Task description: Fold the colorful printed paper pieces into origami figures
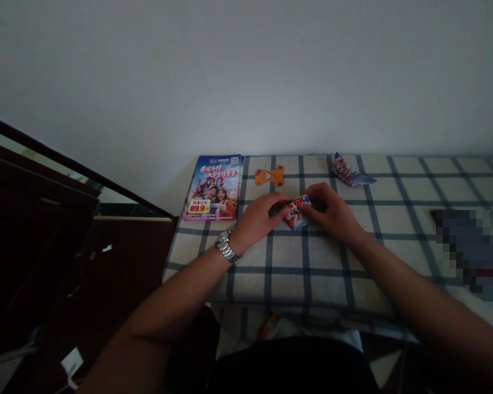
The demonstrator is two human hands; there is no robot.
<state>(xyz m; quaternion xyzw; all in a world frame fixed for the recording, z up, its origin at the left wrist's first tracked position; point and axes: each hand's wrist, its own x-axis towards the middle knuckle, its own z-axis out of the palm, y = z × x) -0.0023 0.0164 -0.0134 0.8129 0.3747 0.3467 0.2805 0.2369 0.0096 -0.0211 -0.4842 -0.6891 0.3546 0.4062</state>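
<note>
Between my hands, over the checked tablecloth, is a small folded paper flyer with red print on a yellow patch. My left hand pinches its left side; a silver watch is on that wrist. On the other side, my right hand grips the flyer's right edge with the thumb on top. Some of my fingers are hidden behind the paper. To the left lies a stack of blue and pink flyers marked 89.9. A second folded paper piece rests beyond my right hand.
A flat orange bear shape lies near the wall, right of the flyer stack. The checked tablecloth hangs over the table's front edge. A dark, pixelated object is at the right. Dark wooden furniture stands to the left.
</note>
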